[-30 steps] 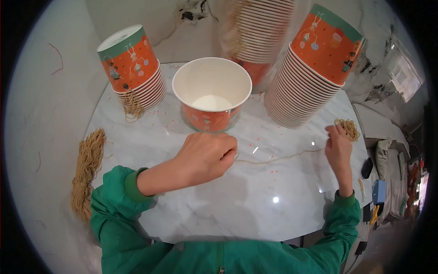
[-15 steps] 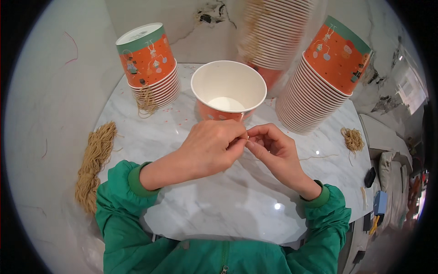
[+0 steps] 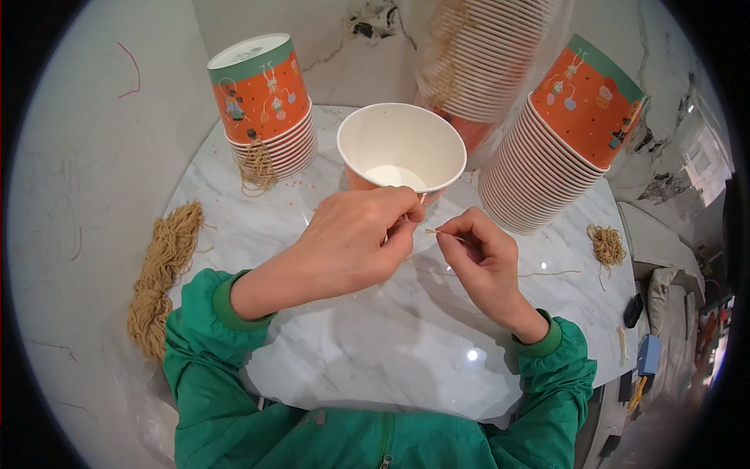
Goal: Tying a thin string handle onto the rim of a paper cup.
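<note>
Over the marbled table [image 3: 375,344], the right hand [image 3: 486,259] is pinching a tan string [image 3: 431,231] close to its tip, while the left hand [image 3: 348,234] is hanging closed just beside it; from where I'm standing, I cannot tell whether that one is gripping anything. Beyond them an orange tub [image 3: 402,141] is standing upright and open, and behind it a tall column of nested tubs [image 3: 488,62] is rising.

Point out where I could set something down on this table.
Bare tabletop lies mainly between the green sleeves, nearer than the left hand and right hand. A smaller patch lies between the right sleeve, the loose strand and the tabletop's right edge. The back is crowded with a left stack and right stack of tubs, an open tub between, another stack behind.
</note>
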`<state>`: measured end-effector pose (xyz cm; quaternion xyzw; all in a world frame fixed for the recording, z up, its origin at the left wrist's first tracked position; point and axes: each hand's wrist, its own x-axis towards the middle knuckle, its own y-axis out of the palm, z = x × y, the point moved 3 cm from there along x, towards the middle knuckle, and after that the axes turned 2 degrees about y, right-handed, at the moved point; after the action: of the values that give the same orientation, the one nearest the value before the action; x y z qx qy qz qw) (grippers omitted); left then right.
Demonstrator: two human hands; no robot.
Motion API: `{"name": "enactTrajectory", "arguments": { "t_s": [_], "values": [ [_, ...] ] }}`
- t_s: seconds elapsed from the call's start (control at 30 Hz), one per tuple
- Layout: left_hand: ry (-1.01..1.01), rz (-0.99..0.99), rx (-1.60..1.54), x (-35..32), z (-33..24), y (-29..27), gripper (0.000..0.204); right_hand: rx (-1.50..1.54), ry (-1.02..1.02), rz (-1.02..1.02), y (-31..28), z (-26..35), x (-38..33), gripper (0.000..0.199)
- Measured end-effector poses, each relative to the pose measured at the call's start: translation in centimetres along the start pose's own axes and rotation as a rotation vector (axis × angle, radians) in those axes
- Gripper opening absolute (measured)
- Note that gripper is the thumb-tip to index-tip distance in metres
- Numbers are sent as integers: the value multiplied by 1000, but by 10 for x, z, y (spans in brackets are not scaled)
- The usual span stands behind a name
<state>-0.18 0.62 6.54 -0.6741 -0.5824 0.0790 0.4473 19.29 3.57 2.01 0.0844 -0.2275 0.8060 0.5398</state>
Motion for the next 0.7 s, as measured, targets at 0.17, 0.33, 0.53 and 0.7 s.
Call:
{"name": "enactTrajectory", "arguments": {
  "t_s": [0.17, 0.33, 0.53, 0.7],
  "values": [
    [132, -36, 26, -2, -5, 9, 23, 74, 49, -11, 1, -1, -1, 4],
    [280, -112, 218, -2, -4, 18, 24, 101, 75, -9, 3, -3, -4, 5],
    [332, -94, 214, -1, 1, 19, 16, 88, 50, 9, 3, -4, -3, 5],
    [321, -95, 174, -1, 4, 21, 13, 60, 35, -5, 4, -4, -3, 7]
  ]
}}
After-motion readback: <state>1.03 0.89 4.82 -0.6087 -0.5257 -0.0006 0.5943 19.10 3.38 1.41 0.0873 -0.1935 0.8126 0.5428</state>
